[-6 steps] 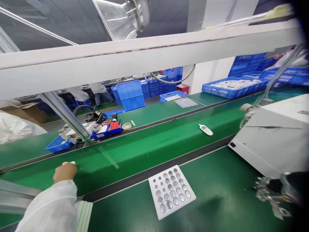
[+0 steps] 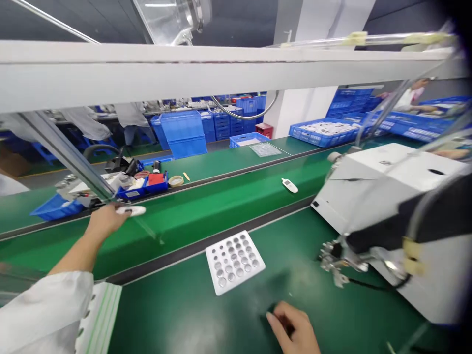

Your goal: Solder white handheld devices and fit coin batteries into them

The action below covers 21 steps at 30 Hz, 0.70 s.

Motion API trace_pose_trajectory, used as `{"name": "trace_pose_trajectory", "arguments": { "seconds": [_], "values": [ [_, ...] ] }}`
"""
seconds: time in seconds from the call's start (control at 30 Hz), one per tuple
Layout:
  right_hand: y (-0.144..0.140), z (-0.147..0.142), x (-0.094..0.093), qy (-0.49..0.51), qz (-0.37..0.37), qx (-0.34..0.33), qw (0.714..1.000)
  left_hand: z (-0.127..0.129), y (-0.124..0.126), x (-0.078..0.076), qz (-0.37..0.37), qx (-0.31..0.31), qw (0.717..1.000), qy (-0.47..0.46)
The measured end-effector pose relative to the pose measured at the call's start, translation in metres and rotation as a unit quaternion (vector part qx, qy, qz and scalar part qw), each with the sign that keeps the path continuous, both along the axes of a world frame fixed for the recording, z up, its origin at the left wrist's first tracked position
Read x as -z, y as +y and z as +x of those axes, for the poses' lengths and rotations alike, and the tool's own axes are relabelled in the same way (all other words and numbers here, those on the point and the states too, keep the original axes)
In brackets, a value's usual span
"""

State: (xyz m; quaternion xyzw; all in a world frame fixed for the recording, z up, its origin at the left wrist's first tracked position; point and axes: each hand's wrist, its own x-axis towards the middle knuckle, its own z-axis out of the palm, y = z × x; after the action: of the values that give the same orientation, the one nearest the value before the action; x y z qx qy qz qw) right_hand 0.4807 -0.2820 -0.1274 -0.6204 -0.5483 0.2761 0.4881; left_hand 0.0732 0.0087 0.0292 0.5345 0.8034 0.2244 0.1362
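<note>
My left hand point(image 2: 107, 219) is stretched over the green conveyor belt point(image 2: 206, 202), closed on one end of a slim white handheld device point(image 2: 133, 211). A similar white device with a small dark screen point(image 2: 289, 185) lies farther right on the belt. Low in the view, my right hand point(image 2: 295, 330) is curled above the green worktop, thumb and forefinger close together. Whether anything is in it is hidden. Beyond it lies a white tray point(image 2: 217, 281) with rows of round silvery button-like cells in its holes, touched by neither hand.
A white machine point(image 2: 354, 189) with a metal fitting stands on the right. Blue bins point(image 2: 59, 206) of small items and a tape roll point(image 2: 176, 181) sit behind the belt. A white-and-green striped stack point(image 2: 99, 314) lies beside my left sleeve. A white beam point(image 2: 184, 81) crosses overhead.
The view has shifted to the right. My left hand has reached farther out, and the white device now shows clearly in it. My right hand has come into view at the bottom.
</note>
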Motion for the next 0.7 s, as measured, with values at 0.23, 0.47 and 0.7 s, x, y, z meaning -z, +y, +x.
{"name": "trace_pose_trajectory", "arguments": {
  "seconds": [0.23,0.47,0.7],
  "values": [
    [-0.01,0.046,-0.051,0.101,0.146,0.238,0.955,0.148,-0.116,-0.006,0.101,0.097,0.925,-0.354],
    [0.05,0.091,-0.205,0.212,0.37,0.071,0.901,0.281,-0.234,0.082,-0.072,-0.036,0.627,-0.775],
    [0.042,0.079,-0.247,0.177,0.295,-0.094,0.934,0.315,-0.268,0.147,-0.148,0.034,0.564,-0.811]
  ]
}}
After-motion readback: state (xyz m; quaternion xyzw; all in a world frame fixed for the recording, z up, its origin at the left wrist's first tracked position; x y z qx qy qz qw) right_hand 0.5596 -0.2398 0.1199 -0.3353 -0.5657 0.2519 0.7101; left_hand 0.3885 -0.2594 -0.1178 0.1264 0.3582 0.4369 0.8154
